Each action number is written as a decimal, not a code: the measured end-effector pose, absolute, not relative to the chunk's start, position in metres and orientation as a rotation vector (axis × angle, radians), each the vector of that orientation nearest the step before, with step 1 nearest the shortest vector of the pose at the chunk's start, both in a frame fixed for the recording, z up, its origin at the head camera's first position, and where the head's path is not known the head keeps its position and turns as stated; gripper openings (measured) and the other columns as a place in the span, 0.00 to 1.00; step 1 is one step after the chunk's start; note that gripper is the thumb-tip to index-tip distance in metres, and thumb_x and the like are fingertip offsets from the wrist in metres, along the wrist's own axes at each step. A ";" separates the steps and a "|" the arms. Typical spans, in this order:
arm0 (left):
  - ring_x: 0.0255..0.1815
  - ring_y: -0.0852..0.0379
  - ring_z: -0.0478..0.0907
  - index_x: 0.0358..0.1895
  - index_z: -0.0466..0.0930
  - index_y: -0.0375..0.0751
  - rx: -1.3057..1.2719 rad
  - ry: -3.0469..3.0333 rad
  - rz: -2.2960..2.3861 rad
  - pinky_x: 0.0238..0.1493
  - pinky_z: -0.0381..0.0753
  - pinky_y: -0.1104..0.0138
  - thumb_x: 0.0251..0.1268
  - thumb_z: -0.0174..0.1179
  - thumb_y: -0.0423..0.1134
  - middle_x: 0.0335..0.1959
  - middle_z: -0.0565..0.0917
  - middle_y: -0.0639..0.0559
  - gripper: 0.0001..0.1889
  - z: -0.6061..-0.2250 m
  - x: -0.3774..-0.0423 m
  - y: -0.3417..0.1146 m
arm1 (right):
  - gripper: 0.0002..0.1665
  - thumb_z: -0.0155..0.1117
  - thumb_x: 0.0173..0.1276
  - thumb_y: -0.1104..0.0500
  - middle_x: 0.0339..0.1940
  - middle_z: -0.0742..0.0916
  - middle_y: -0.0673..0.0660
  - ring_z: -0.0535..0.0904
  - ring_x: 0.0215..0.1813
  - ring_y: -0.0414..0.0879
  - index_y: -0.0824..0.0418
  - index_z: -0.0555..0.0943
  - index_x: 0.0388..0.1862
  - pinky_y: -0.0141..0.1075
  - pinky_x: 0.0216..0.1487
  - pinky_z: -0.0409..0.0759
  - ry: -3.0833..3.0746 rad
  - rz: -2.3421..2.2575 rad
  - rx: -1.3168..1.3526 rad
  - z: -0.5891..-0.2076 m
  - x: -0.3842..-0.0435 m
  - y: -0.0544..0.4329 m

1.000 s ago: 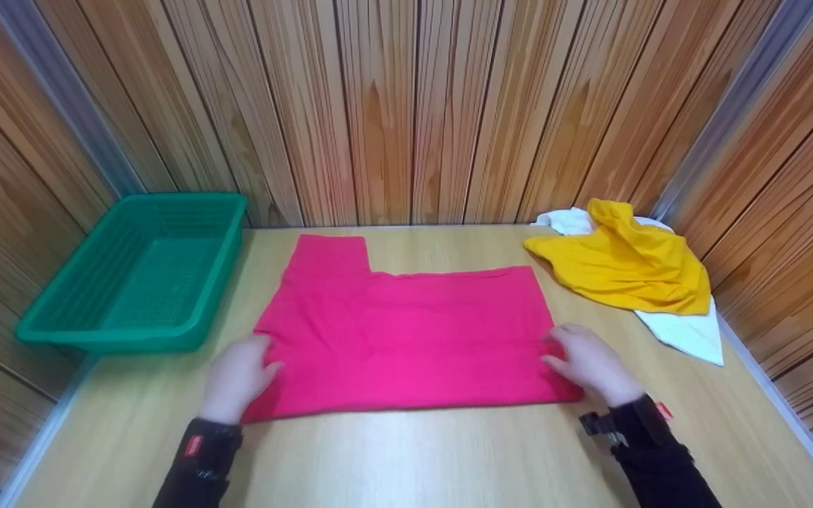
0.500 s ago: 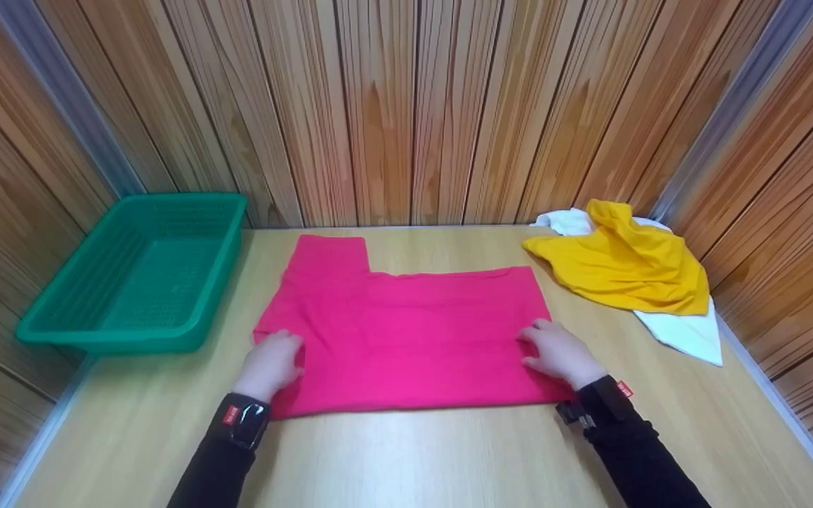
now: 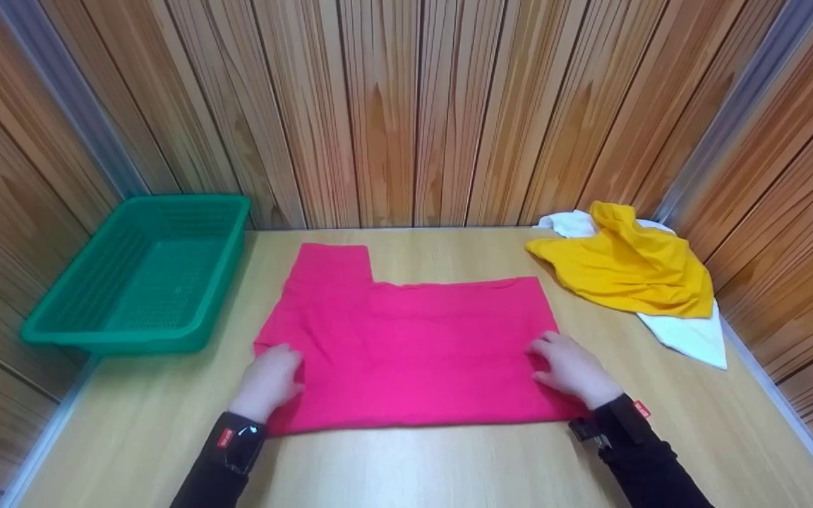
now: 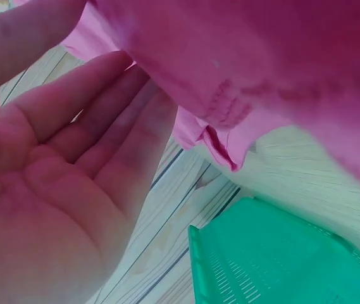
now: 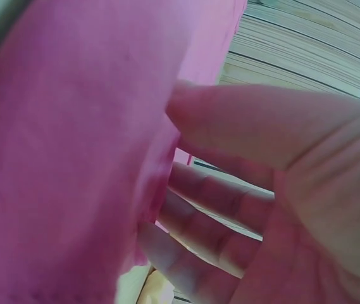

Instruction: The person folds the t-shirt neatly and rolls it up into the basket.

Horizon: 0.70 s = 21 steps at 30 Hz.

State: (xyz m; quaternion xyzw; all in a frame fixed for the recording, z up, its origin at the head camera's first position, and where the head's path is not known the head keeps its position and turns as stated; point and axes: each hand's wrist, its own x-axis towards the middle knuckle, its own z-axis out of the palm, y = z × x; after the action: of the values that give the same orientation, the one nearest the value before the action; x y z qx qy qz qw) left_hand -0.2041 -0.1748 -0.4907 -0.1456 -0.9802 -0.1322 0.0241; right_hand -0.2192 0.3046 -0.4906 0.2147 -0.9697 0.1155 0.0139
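Observation:
A pinkish-red shirt [image 3: 428, 346] lies folded on the table, a short squared flap standing out at its far left. At its near left side my left hand [image 3: 270, 381] pinches the edge; in the left wrist view the fingers [image 4: 97, 107] reach to the cloth, tips partly hidden by it. My right hand [image 3: 576, 370] pinches the opposite side edge. The right wrist view has the thumb [image 5: 230, 117] against the cloth and the other fingertips tucked behind its fold.
To the left stands a green plastic basket [image 3: 198, 331] with slotted walls. A crumpled yellow cloth [image 3: 632, 271] lies over a white cloth [image 3: 689, 339] at the back right. Wood-panelled walls [image 3: 392, 113] rise behind the table [image 3: 406, 466] and at both sides.
Both hands came inward onto the shirt's side edges. Since half a second ago the shirt has slid slightly toward me with the hands.

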 end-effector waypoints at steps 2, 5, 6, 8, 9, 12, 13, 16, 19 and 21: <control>0.43 0.37 0.80 0.31 0.78 0.34 -0.467 -3.020 -0.399 0.46 0.79 0.47 0.43 0.77 0.30 0.35 0.82 0.37 0.15 -0.491 -0.201 -0.175 | 0.20 0.78 0.53 0.64 0.39 0.79 0.59 0.77 0.41 0.55 0.66 0.83 0.44 0.50 0.48 0.78 -3.003 0.363 0.685 -0.490 -0.215 0.306; 0.43 0.36 0.80 0.30 0.78 0.33 -0.486 -3.008 -0.388 0.46 0.79 0.47 0.41 0.77 0.30 0.36 0.82 0.36 0.16 -0.491 -0.197 -0.175 | 0.19 0.78 0.53 0.64 0.38 0.79 0.58 0.77 0.40 0.54 0.65 0.82 0.44 0.49 0.47 0.79 -2.997 0.365 0.691 -0.490 -0.211 0.307; 0.42 0.37 0.80 0.30 0.78 0.33 -0.489 -3.007 -0.387 0.45 0.79 0.47 0.41 0.78 0.30 0.36 0.82 0.36 0.16 -0.491 -0.196 -0.175 | 0.20 0.78 0.53 0.64 0.38 0.79 0.57 0.76 0.40 0.53 0.65 0.82 0.44 0.49 0.46 0.79 -2.999 0.364 0.690 -0.491 -0.210 0.307; 0.41 0.37 0.80 0.30 0.78 0.34 -0.494 -3.006 -0.388 0.44 0.79 0.47 0.41 0.78 0.30 0.35 0.82 0.37 0.16 -0.490 -0.193 -0.175 | 0.20 0.78 0.53 0.63 0.38 0.79 0.57 0.76 0.40 0.52 0.65 0.82 0.45 0.49 0.47 0.79 -3.009 0.361 0.681 -0.491 -0.208 0.308; 0.42 0.37 0.80 0.30 0.78 0.34 -0.494 -3.006 -0.388 0.45 0.79 0.47 0.41 0.78 0.30 0.36 0.82 0.37 0.16 -0.489 -0.192 -0.175 | 0.20 0.78 0.53 0.63 0.38 0.79 0.56 0.76 0.40 0.52 0.65 0.82 0.45 0.49 0.47 0.79 -3.010 0.358 0.679 -0.492 -0.208 0.308; 0.42 0.37 0.80 0.30 0.78 0.34 -0.486 -3.011 -0.395 0.45 0.79 0.47 0.41 0.78 0.30 0.36 0.82 0.37 0.16 -0.487 -0.190 -0.175 | 0.21 0.78 0.53 0.63 0.39 0.79 0.56 0.76 0.40 0.52 0.65 0.83 0.45 0.49 0.47 0.79 -3.016 0.360 0.680 -0.492 -0.207 0.309; 0.42 0.37 0.80 0.30 0.78 0.34 -0.481 -3.013 -0.403 0.45 0.79 0.48 0.41 0.78 0.31 0.36 0.82 0.37 0.16 -0.487 -0.190 -0.175 | 0.21 0.78 0.53 0.63 0.39 0.79 0.56 0.76 0.40 0.52 0.64 0.83 0.45 0.49 0.47 0.79 -3.018 0.363 0.681 -0.492 -0.208 0.309; 0.40 0.39 0.80 0.29 0.77 0.35 -0.461 -3.022 -0.420 0.43 0.79 0.48 0.42 0.78 0.33 0.33 0.81 0.39 0.16 -0.488 -0.191 -0.175 | 0.18 0.77 0.55 0.62 0.38 0.80 0.56 0.77 0.41 0.52 0.64 0.83 0.44 0.49 0.47 0.79 -3.027 0.383 0.693 -0.490 -0.210 0.310; 0.37 0.41 0.80 0.28 0.76 0.36 -0.460 -3.013 -0.413 0.41 0.79 0.49 0.43 0.78 0.34 0.30 0.80 0.42 0.17 -0.490 -0.192 -0.173 | 0.13 0.75 0.58 0.62 0.36 0.82 0.54 0.78 0.40 0.52 0.63 0.83 0.41 0.50 0.46 0.79 -3.046 0.424 0.676 -0.485 -0.220 0.312; 0.36 0.41 0.80 0.27 0.76 0.36 -0.467 -2.999 -0.398 0.40 0.79 0.49 0.43 0.78 0.34 0.29 0.80 0.42 0.17 -0.490 -0.192 -0.172 | 0.09 0.72 0.61 0.62 0.34 0.83 0.55 0.79 0.38 0.52 0.63 0.83 0.39 0.51 0.44 0.78 -3.048 0.459 0.628 -0.480 -0.231 0.314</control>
State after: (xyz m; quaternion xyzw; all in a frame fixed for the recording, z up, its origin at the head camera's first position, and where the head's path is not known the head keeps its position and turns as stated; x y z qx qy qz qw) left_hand -0.1918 -0.1724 -0.4898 -0.1524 -0.9789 -0.1299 0.0405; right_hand -0.2313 0.3136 -0.4800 0.1995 -0.9690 0.1460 -0.0021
